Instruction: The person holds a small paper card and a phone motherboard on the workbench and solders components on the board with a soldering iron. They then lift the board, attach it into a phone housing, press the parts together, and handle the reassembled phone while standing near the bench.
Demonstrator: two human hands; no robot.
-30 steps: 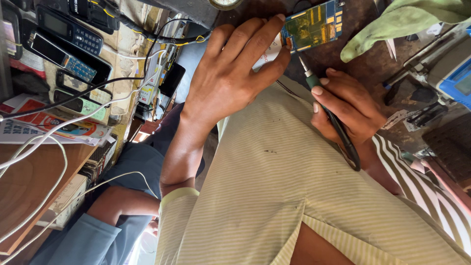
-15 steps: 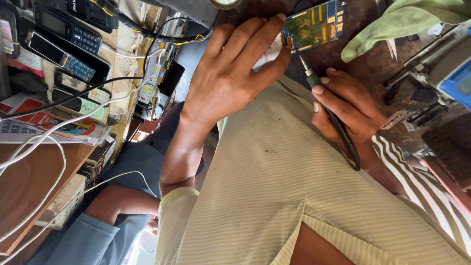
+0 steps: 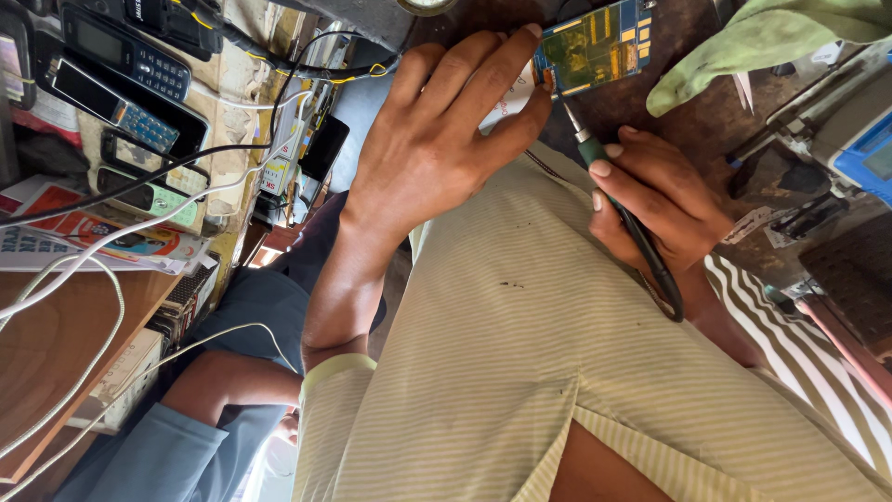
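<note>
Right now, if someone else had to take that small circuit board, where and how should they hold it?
By its bare edges, probably the long upper edge and far short end, coming from the top right. The circuit board is thin and flat, its face crowded with parts; the left hand already pinches the near corner, and the soldering iron in the right hand points at its lower edge.

A single head-worn view is given, aimed steeply down and close over the wearer's striped shirt (image 3: 557,353). The workbench (image 3: 706,121) is met toward twelve o'clock, a shelf of phones (image 3: 121,84) toward ten. No second view is supplied.
</note>
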